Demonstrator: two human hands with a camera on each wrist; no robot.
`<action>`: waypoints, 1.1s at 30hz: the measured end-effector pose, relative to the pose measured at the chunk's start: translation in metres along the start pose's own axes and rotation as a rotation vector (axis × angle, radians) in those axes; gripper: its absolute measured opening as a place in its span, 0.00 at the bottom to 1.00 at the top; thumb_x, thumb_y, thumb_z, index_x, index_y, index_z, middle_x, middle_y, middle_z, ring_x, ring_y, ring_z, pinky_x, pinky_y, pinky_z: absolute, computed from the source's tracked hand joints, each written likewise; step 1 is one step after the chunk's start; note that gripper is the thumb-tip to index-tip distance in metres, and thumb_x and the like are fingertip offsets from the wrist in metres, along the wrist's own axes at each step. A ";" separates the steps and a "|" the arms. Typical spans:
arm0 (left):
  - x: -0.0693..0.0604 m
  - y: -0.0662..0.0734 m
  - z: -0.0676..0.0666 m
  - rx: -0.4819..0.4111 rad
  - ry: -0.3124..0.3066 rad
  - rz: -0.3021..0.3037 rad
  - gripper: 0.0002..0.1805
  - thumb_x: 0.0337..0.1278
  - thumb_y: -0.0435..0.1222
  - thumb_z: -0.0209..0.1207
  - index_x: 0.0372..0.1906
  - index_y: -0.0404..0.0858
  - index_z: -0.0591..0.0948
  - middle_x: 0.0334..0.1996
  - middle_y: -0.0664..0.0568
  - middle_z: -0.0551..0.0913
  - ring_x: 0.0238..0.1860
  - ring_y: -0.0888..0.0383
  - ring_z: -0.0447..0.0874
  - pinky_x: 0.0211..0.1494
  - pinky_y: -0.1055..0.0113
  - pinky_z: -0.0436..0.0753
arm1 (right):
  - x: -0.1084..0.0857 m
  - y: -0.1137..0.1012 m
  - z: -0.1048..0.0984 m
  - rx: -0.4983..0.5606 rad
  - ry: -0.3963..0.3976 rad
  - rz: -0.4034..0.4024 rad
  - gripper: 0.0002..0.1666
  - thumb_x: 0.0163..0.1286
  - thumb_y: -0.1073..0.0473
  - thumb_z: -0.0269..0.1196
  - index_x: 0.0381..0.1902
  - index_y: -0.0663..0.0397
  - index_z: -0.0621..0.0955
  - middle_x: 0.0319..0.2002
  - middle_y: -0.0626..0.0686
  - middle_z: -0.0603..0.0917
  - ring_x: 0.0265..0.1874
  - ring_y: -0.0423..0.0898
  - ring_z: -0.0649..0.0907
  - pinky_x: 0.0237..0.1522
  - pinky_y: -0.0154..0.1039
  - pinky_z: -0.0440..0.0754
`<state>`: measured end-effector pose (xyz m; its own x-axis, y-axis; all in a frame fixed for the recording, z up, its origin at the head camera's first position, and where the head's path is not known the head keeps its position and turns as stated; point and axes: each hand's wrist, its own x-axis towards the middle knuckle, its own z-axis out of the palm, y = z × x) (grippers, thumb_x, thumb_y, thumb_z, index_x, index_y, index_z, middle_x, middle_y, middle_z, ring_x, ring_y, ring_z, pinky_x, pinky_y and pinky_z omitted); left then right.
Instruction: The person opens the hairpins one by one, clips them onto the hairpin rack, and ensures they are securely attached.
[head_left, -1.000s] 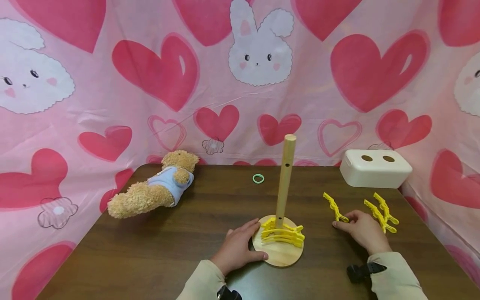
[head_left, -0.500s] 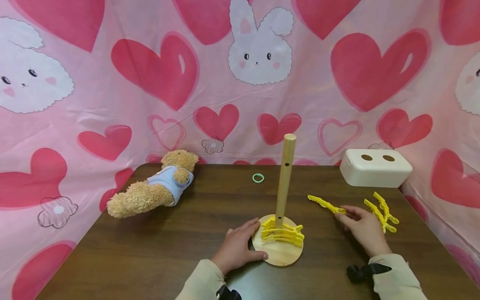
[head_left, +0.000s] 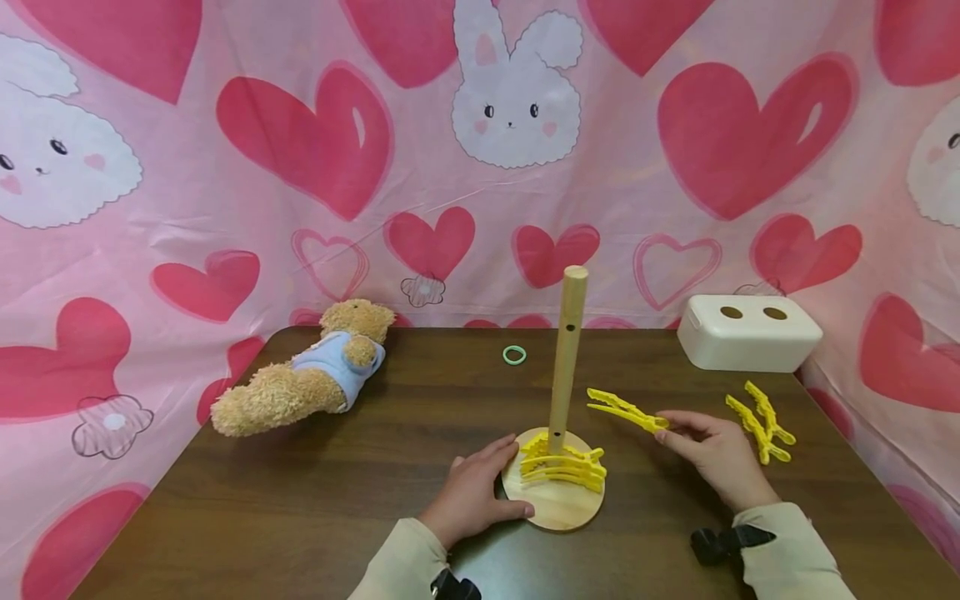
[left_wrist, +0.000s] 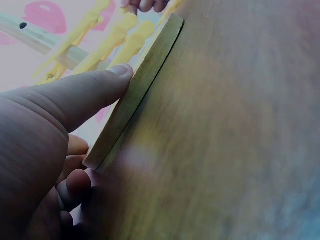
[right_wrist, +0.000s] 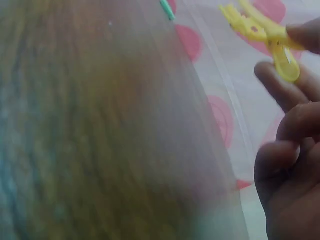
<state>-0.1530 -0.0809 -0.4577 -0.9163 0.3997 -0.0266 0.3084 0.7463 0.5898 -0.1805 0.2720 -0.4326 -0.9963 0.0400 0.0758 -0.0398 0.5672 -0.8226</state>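
In the head view my left hand [head_left: 474,493] grips the round base of a wooden stand [head_left: 558,510], its thumb and fingers spread around the near-left edge. The left wrist view shows the thumb against the base's rim [left_wrist: 122,112]. Around the foot of the stand's upright post [head_left: 569,358] sit several yellow hair clips [head_left: 564,475]. To the right, my right hand [head_left: 717,454] pinches another yellow hair clip [head_left: 624,408] by its handle end. That clip's two arms are parted and point left toward the post. The right wrist view shows the clip [right_wrist: 265,32] between thumb and finger.
More yellow hair clips [head_left: 761,425] lie on the table [head_left: 300,508] right of my right hand. A white box with two round holes [head_left: 750,342] stands at the back right. A small green ring [head_left: 514,356] lies behind the post, and a teddy bear [head_left: 322,367] lies back left.
My right hand has lifted a hair clip and turned it leftward toward the post, and the clip's arms have spread apart. The left hand has stayed on the base.
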 end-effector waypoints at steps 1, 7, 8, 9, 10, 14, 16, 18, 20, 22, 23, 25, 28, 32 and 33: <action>0.000 0.000 0.000 -0.001 0.000 0.000 0.51 0.47 0.61 0.71 0.75 0.42 0.69 0.75 0.55 0.65 0.72 0.50 0.67 0.64 0.44 0.63 | 0.000 -0.001 0.000 0.007 -0.013 0.000 0.27 0.65 0.47 0.71 0.55 0.58 0.85 0.42 0.55 0.87 0.37 0.44 0.81 0.37 0.38 0.79; -0.001 0.000 0.000 0.002 -0.001 -0.002 0.51 0.47 0.61 0.71 0.75 0.42 0.69 0.75 0.55 0.65 0.72 0.50 0.67 0.64 0.44 0.63 | -0.001 -0.006 -0.002 0.040 -0.072 -0.034 0.24 0.65 0.50 0.72 0.54 0.58 0.86 0.43 0.54 0.88 0.37 0.45 0.82 0.38 0.38 0.80; -0.001 0.000 -0.001 0.002 -0.002 -0.002 0.51 0.47 0.61 0.71 0.75 0.42 0.69 0.75 0.55 0.65 0.72 0.50 0.67 0.64 0.44 0.63 | -0.002 -0.007 -0.002 0.046 -0.077 -0.047 0.23 0.65 0.51 0.72 0.53 0.58 0.86 0.42 0.53 0.88 0.36 0.45 0.82 0.37 0.38 0.80; -0.001 0.000 -0.001 0.000 -0.001 -0.001 0.51 0.47 0.61 0.71 0.75 0.42 0.69 0.75 0.55 0.65 0.71 0.50 0.67 0.64 0.44 0.63 | -0.002 -0.009 -0.002 0.052 -0.084 -0.060 0.22 0.65 0.52 0.72 0.53 0.58 0.86 0.42 0.53 0.88 0.35 0.44 0.82 0.36 0.38 0.80; -0.001 0.001 -0.001 0.000 -0.001 -0.001 0.51 0.47 0.61 0.71 0.75 0.42 0.69 0.75 0.55 0.65 0.72 0.50 0.67 0.64 0.44 0.63 | -0.002 -0.010 -0.002 0.056 -0.089 -0.073 0.22 0.64 0.53 0.72 0.52 0.59 0.86 0.41 0.53 0.88 0.34 0.44 0.82 0.36 0.37 0.80; -0.001 0.001 -0.001 0.000 -0.001 0.001 0.51 0.48 0.60 0.71 0.74 0.42 0.69 0.75 0.55 0.65 0.72 0.50 0.67 0.64 0.44 0.63 | -0.005 -0.017 -0.004 0.092 -0.125 -0.108 0.20 0.64 0.56 0.72 0.51 0.61 0.86 0.38 0.52 0.88 0.32 0.43 0.81 0.34 0.37 0.79; -0.001 0.002 -0.002 -0.001 -0.003 -0.001 0.51 0.48 0.60 0.71 0.74 0.42 0.69 0.75 0.55 0.65 0.72 0.50 0.67 0.65 0.43 0.63 | -0.007 -0.020 -0.005 0.111 -0.147 -0.117 0.19 0.64 0.58 0.72 0.50 0.62 0.86 0.38 0.52 0.88 0.31 0.44 0.81 0.34 0.37 0.80; -0.001 0.002 -0.002 -0.005 -0.007 -0.006 0.51 0.48 0.60 0.71 0.74 0.42 0.69 0.75 0.55 0.65 0.72 0.50 0.67 0.65 0.43 0.62 | -0.008 -0.022 -0.007 0.126 -0.168 -0.128 0.19 0.64 0.59 0.72 0.50 0.63 0.86 0.39 0.52 0.88 0.31 0.44 0.82 0.34 0.37 0.81; -0.002 0.002 -0.002 -0.008 -0.009 -0.010 0.51 0.48 0.60 0.71 0.74 0.42 0.69 0.75 0.55 0.65 0.72 0.49 0.66 0.66 0.41 0.61 | -0.009 -0.024 -0.008 0.129 -0.184 -0.145 0.18 0.63 0.60 0.72 0.49 0.63 0.86 0.39 0.52 0.88 0.31 0.45 0.82 0.34 0.37 0.81; -0.002 0.002 -0.002 -0.007 -0.010 -0.012 0.51 0.48 0.60 0.71 0.74 0.42 0.69 0.75 0.55 0.65 0.72 0.49 0.66 0.66 0.40 0.61 | -0.010 -0.026 -0.009 0.124 -0.200 -0.168 0.17 0.63 0.60 0.73 0.48 0.62 0.86 0.39 0.52 0.88 0.29 0.45 0.81 0.33 0.37 0.81; -0.002 0.002 -0.002 -0.006 -0.009 -0.011 0.51 0.48 0.60 0.72 0.74 0.42 0.69 0.75 0.55 0.65 0.72 0.49 0.66 0.66 0.41 0.61 | -0.011 -0.026 -0.009 0.122 -0.205 -0.181 0.17 0.62 0.61 0.73 0.48 0.62 0.87 0.38 0.52 0.88 0.29 0.45 0.80 0.32 0.37 0.81; -0.002 0.002 -0.002 0.000 -0.007 -0.007 0.51 0.48 0.60 0.72 0.74 0.42 0.69 0.75 0.55 0.65 0.72 0.50 0.66 0.65 0.43 0.62 | -0.012 -0.028 -0.009 0.119 -0.211 -0.204 0.16 0.62 0.61 0.73 0.47 0.61 0.87 0.37 0.52 0.88 0.27 0.45 0.79 0.30 0.36 0.79; -0.002 0.003 -0.002 0.007 -0.003 -0.001 0.51 0.47 0.60 0.72 0.74 0.42 0.69 0.75 0.55 0.65 0.72 0.50 0.67 0.63 0.47 0.64 | -0.015 -0.032 -0.009 0.126 -0.219 -0.230 0.15 0.61 0.62 0.73 0.46 0.60 0.87 0.36 0.54 0.88 0.26 0.44 0.78 0.29 0.36 0.79; -0.002 0.003 -0.003 -0.004 -0.010 -0.010 0.51 0.47 0.60 0.72 0.74 0.42 0.69 0.75 0.54 0.65 0.72 0.50 0.66 0.65 0.44 0.63 | -0.017 -0.037 -0.006 0.136 -0.235 -0.273 0.14 0.61 0.63 0.73 0.46 0.57 0.88 0.36 0.54 0.87 0.25 0.43 0.78 0.27 0.36 0.79; -0.002 0.003 -0.003 -0.007 -0.012 -0.012 0.51 0.48 0.60 0.72 0.74 0.42 0.69 0.75 0.54 0.65 0.72 0.49 0.66 0.66 0.42 0.62 | -0.017 -0.038 -0.004 0.131 -0.238 -0.288 0.14 0.61 0.63 0.73 0.45 0.56 0.88 0.35 0.54 0.87 0.25 0.43 0.78 0.27 0.36 0.78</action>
<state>-0.1510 -0.0808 -0.4535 -0.9167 0.3973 -0.0436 0.2956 0.7472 0.5953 -0.1613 0.2532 -0.3999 -0.9320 -0.3058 0.1944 -0.3146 0.4168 -0.8528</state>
